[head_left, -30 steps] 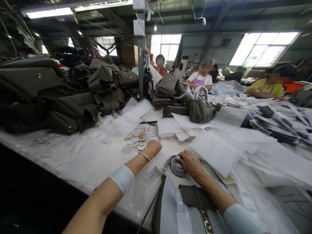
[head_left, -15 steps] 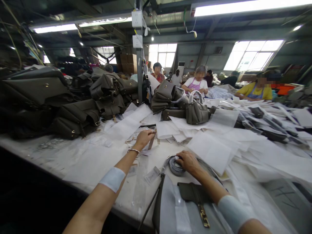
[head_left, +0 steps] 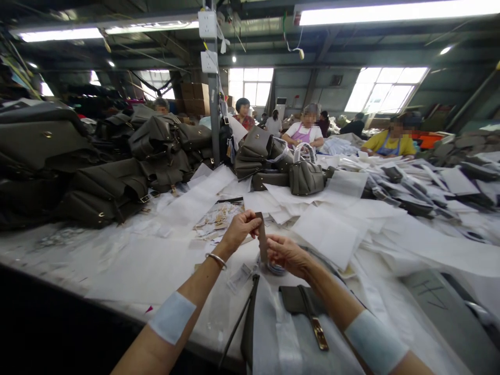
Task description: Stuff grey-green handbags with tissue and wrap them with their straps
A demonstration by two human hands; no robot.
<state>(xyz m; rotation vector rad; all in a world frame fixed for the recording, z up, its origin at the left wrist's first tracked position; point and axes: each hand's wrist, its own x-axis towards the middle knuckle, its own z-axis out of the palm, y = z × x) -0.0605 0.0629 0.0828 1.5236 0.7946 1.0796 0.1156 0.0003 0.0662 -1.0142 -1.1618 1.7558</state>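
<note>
My left hand (head_left: 242,229), with a bangle on its wrist, pinches the top of a narrow dark brown strip (head_left: 261,237). The strip hangs upright, its flat side towards me. My right hand (head_left: 288,254) has its curled fingers at the strip's lower right edge; its exact hold is partly hidden. Under that hand lies a coiled, wrapped strap (head_left: 276,269), mostly covered. Nearer to me is a grey-olive handbag (head_left: 299,301) with a flap, a gold clasp (head_left: 320,336) and pale wrapping over its body. A small clear packet (head_left: 239,278) lies left of the bag.
Dark handbags (head_left: 105,187) are heaped at left, and more bags (head_left: 307,177) stand mid-table. White sheets (head_left: 332,234) spread across the right. A plastic bag of small tags (head_left: 219,216) lies beyond my left hand. A post (head_left: 214,114) rises behind. Several people work across the table.
My left hand has lifted the brown strip off the table and brought it right, towards me. My right hand has left the coiled strap and come to the strip. The view has shifted slightly.
</note>
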